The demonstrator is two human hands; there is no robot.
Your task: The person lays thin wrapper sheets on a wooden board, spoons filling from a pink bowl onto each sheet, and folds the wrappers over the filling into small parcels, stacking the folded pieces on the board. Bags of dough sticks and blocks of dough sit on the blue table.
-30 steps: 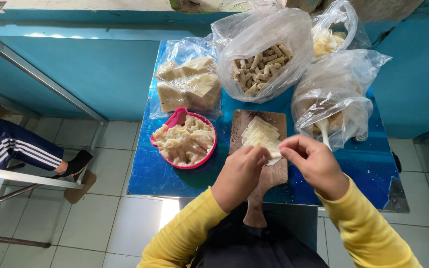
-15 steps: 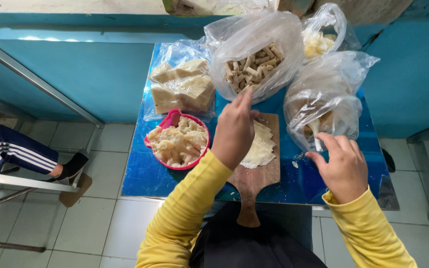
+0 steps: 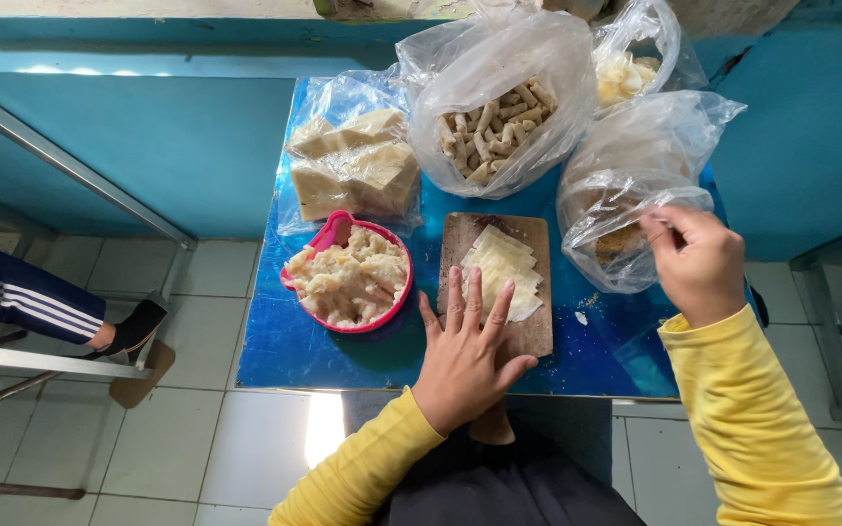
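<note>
- Head view, grips: the left hand (image 3: 465, 362) holds nothing; it lies flat with fingers spread on the brown wooden cutting board (image 3: 465, 244), its fingertips touching the stack of pale thin square wrappers (image 3: 501, 270) on that board.
- The right hand (image 3: 699, 261) has its fingers curled and pinched at the mouth of the nearest clear plastic bag with brownish contents (image 3: 626, 185); whether it has hold of the plastic cannot be told.
- The board lies on the small blue table (image 3: 285, 331), just right of the round red plastic bowl of pale lumpy filling (image 3: 348, 278).
- Behind these stand a clear bag of beige blocks (image 3: 353, 161) and a clear bag of short tan sticks (image 3: 494, 117).
</note>
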